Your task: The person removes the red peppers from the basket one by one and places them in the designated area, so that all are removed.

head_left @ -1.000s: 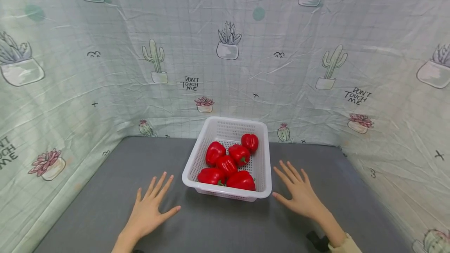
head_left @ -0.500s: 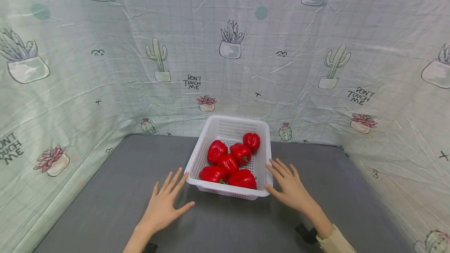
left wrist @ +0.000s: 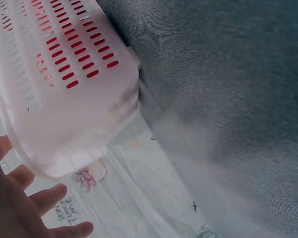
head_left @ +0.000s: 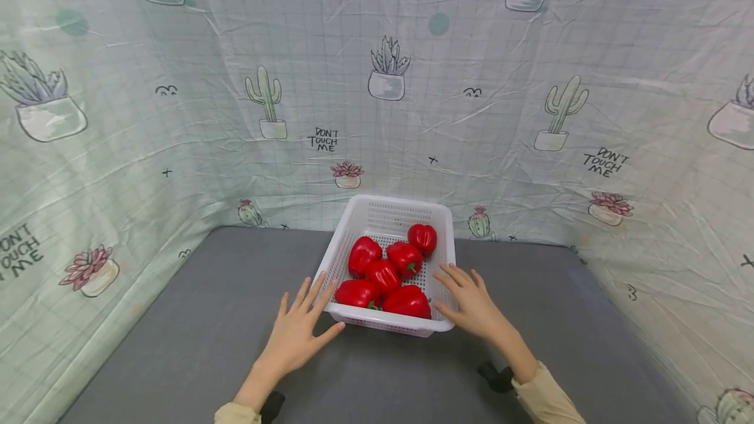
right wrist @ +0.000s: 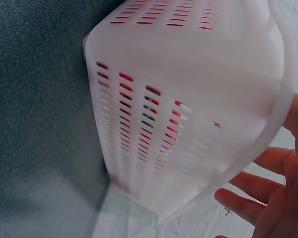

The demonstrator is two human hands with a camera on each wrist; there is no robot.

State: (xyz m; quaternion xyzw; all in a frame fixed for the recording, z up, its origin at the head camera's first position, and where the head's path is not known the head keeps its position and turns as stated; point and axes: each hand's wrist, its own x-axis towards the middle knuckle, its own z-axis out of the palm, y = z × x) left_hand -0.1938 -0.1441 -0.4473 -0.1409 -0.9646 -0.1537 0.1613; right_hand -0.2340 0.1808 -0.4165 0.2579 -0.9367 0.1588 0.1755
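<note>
I'm seeing a white perforated plastic basket [head_left: 383,328] sitting on the grey table [head_left: 377,385], around the middle of its far edge. It's holding six red bell peppers [head_left: 383,277]: two lying along the basket's front wall, three bunching mid-basket, one leaning toward the back right corner. Red is showing through the slots in both wrist views. My left hand [head_left: 294,335] is hovering at the basket's front left corner, fingers released and spreading, thumb pointing inward. My right hand [head_left: 474,306] is reaching over the right rim near the front right corner, fingers likewise released, slightly bending. I can't tell whether either is touching the rim. Pale sleeves [head_left: 544,394] are covering the forearms. Cactus-print cloth [head_left: 483,38] is hanging behind the table's far edge.
</note>
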